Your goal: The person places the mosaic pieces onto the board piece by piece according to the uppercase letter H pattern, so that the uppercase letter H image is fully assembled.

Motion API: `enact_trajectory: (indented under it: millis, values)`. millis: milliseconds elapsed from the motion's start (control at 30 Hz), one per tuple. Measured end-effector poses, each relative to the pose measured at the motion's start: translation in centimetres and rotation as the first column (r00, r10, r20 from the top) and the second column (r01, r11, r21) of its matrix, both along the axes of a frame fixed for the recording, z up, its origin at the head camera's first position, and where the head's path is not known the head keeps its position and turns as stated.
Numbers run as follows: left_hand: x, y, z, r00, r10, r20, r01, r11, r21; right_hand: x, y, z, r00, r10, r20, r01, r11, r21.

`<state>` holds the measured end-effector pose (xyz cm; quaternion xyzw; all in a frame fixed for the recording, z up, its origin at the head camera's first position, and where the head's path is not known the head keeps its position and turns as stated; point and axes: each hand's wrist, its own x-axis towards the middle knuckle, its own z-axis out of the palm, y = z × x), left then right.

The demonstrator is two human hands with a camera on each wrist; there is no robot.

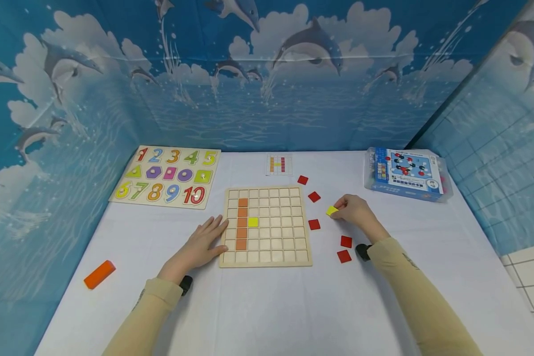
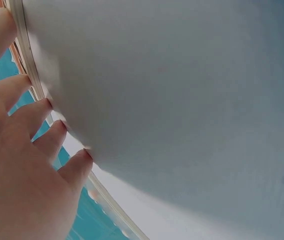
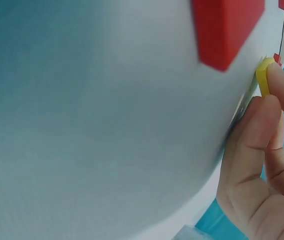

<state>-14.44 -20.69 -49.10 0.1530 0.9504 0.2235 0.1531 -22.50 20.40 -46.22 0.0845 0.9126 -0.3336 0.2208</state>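
Observation:
My right hand (image 1: 355,211) pinches a yellow square tile (image 1: 331,211) between thumb and fingers, right of the wooden grid board (image 1: 276,256). The right wrist view shows the same yellow tile (image 3: 263,76) at my fingertips. My left hand (image 1: 200,243) lies with spread fingers at the board's left edge; in the left wrist view its fingertips (image 2: 84,154) touch that edge. On the board stands a column of orange tiles (image 1: 242,222), with one yellow tile (image 1: 253,222) beside it. Several red tiles (image 1: 314,224) lie loose between the board and my right hand.
A small pattern card (image 1: 279,164) lies behind the board. At the back left is a number puzzle board (image 1: 169,176), and at the back right a clear plastic box (image 1: 407,174). An orange block (image 1: 100,275) lies near the table's left edge.

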Motion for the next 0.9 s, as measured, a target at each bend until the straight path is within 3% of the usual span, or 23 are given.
enact_trajectory:
  millis: [333,667,900]
  values:
    - [0.0,0.1,0.1,1.000,0.010,0.007,-0.010,1.000,-0.011,0.3,-0.8,0.9,0.999,-0.010,-0.043,0.007,0.998,-0.060]
    - [-0.1,0.1,0.0,1.000,0.011,0.011,-0.010,1.000,-0.021,0.3,-5.3,1.4,0.998,-0.004,-0.065,-0.006,0.986,-0.166]
    - [0.0,0.2,0.0,1.000,0.009,0.010,-0.009,1.000,-0.019,0.2,-8.9,1.3,0.994,0.036,-0.099,-0.061,0.965,-0.255]
